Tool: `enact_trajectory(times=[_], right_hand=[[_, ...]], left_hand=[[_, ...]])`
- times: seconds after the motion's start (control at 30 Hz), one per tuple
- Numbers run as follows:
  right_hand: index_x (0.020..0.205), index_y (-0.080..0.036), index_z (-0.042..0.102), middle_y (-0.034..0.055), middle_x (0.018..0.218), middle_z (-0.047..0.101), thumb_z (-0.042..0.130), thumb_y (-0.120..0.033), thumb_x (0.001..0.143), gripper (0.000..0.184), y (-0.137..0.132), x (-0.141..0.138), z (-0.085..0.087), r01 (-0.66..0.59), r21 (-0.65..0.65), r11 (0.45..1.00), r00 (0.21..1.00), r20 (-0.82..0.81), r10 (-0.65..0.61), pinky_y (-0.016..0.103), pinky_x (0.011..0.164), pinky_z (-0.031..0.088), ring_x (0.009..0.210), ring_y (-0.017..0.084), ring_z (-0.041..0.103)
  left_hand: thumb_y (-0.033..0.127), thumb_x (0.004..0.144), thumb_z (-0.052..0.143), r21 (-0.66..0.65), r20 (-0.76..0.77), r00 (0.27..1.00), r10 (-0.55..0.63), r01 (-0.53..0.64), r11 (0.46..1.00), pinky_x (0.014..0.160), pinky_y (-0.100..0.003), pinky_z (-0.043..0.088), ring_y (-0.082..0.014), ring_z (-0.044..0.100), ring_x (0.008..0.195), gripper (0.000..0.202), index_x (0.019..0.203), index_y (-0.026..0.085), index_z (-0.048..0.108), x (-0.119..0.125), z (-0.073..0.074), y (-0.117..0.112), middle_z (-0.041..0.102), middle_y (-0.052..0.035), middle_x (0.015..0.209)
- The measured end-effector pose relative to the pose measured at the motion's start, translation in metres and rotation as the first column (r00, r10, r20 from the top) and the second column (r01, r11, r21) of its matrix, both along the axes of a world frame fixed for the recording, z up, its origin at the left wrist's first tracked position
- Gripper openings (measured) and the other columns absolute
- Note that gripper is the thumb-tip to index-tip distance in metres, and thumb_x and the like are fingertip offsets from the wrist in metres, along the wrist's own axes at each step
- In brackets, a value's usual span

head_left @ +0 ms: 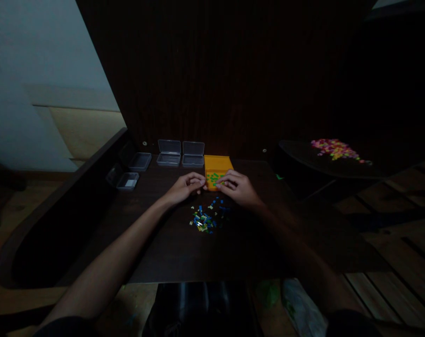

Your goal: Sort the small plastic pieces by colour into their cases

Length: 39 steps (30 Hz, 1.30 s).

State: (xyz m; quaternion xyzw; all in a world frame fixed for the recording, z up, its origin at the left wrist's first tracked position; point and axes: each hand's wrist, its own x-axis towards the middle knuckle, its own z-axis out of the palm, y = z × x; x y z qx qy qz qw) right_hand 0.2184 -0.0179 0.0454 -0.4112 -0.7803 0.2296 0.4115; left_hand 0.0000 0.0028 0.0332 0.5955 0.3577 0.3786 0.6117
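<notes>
An orange-yellow box [218, 163] stands with its lid up at the back of the dark table, and small green pieces [214, 177] lie in its lower half. My left hand [187, 188] is closed beside the box's left edge, thumb against the fingers; what it pinches, if anything, is too small to tell. From the right, my right hand [241, 188] reaches over the box with thumb and fingertips together among the green pieces. Its fingers hide what they hold. Nearer to me is a loose pile of tiny blue, green, yellow and whitish building bricks [202, 221].
Two clear plastic cases [168, 160] [193, 160] stand lid-up left of the orange-yellow box. Further left are another clear case [141, 161] and a smaller one [128, 181] with something whitish inside. Pink and yellow bits [334, 149] cover a dark side surface at right.
</notes>
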Motion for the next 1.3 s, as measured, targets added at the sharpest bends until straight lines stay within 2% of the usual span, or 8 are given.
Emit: enact_trajectory(times=[0.17,0.37,0.73,0.9,1.0,1.1,1.2,1.3], right_hand=[[0.077,-0.017,0.072,0.0027,0.074,0.058,0.065,-0.027,0.078,0.013,0.030,0.008,0.001,0.035,-0.012,0.999,0.989,0.144,-0.032,0.024,0.058,0.041,0.066,0.013,0.052],[0.075,-0.016,0.074,-0.0006,0.065,0.056,0.067,-0.019,0.075,0.009,0.057,-0.002,-0.017,0.026,-0.073,0.997,0.942,0.336,0.000,0.023,0.058,0.036,0.060,0.011,0.050],[0.081,-0.017,0.076,0.0010,0.069,0.060,0.067,-0.017,0.075,0.010,0.061,-0.010,-0.021,0.056,-0.002,0.998,0.877,0.479,-0.048,0.024,0.058,0.034,0.063,0.012,0.052],[0.082,-0.016,0.074,0.0004,0.067,0.056,0.062,-0.017,0.080,0.012,0.048,-0.006,-0.012,0.036,0.085,0.996,0.908,0.414,-0.068,0.023,0.058,0.034,0.062,0.011,0.049],[0.082,-0.014,0.073,-0.0003,0.066,0.054,0.062,-0.018,0.080,0.012,0.030,-0.004,-0.006,-0.039,0.055,0.998,0.931,0.366,0.016,0.023,0.057,0.034,0.060,0.010,0.047],[0.085,-0.015,0.073,-0.0016,0.066,0.053,0.064,-0.023,0.081,0.013,0.006,-0.005,-0.002,-0.200,-0.083,0.976,0.917,0.334,0.216,0.022,0.056,0.035,0.058,0.009,0.047],[0.090,-0.017,0.072,-0.0015,0.069,0.054,0.064,-0.025,0.082,0.014,-0.015,-0.007,-0.003,-0.390,-0.165,0.906,0.840,0.339,0.424,0.022,0.058,0.037,0.060,0.010,0.049],[0.087,-0.016,0.072,-0.0005,0.069,0.056,0.064,-0.025,0.083,0.013,-0.027,-0.010,-0.007,-0.467,-0.154,0.871,0.804,0.338,0.490,0.022,0.060,0.037,0.061,0.010,0.052]], left_hand=[[0.045,0.071,0.069,0.063,-0.071,0.976,0.206,-0.202,0.977,0.056,-0.023,0.038,-0.0091,0.049,0.055,0.035,0.086,0.015,0.060,-0.007,-0.005,0.010,0.062,0.0005,0.069],[0.049,0.072,0.067,0.134,-0.150,0.970,0.193,-0.174,0.976,0.059,-0.024,0.040,-0.0099,0.050,0.058,0.037,0.084,0.015,0.061,-0.010,-0.007,0.010,0.061,0.0005,0.069],[0.042,0.077,0.064,0.184,-0.304,0.953,0.016,0.042,0.982,0.061,-0.024,0.040,-0.0106,0.050,0.061,0.031,0.086,0.013,0.065,-0.014,-0.004,0.008,0.061,-0.0001,0.068],[0.035,0.074,0.069,0.161,-0.431,0.858,-0.281,0.379,0.911,0.057,-0.021,0.036,-0.0090,0.046,0.059,0.029,0.089,0.011,0.070,-0.021,0.008,0.002,0.055,0.0022,0.062],[0.028,0.073,0.069,0.183,-0.515,0.768,-0.380,0.532,0.827,0.056,-0.020,0.035,-0.0084,0.045,0.059,0.022,0.087,0.010,0.072,-0.024,0.012,-0.001,0.053,0.0024,0.062],[0.017,0.070,0.067,0.220,-0.572,0.715,-0.402,0.606,0.764,0.056,-0.018,0.035,-0.0082,0.046,0.061,0.017,0.085,0.012,0.073,-0.026,0.010,-0.002,0.055,0.0015,0.066],[0.012,0.068,0.063,0.230,-0.604,0.686,-0.406,0.637,0.735,0.055,-0.017,0.035,-0.0081,0.046,0.061,0.020,0.085,0.013,0.074,-0.028,0.008,-0.002,0.056,0.0015,0.067],[0.009,0.067,0.061,0.230,-0.624,0.671,-0.400,0.647,0.726,0.056,-0.017,0.035,-0.0080,0.046,0.061,0.023,0.085,0.013,0.074,-0.028,0.008,-0.002,0.055,0.0017,0.067]])
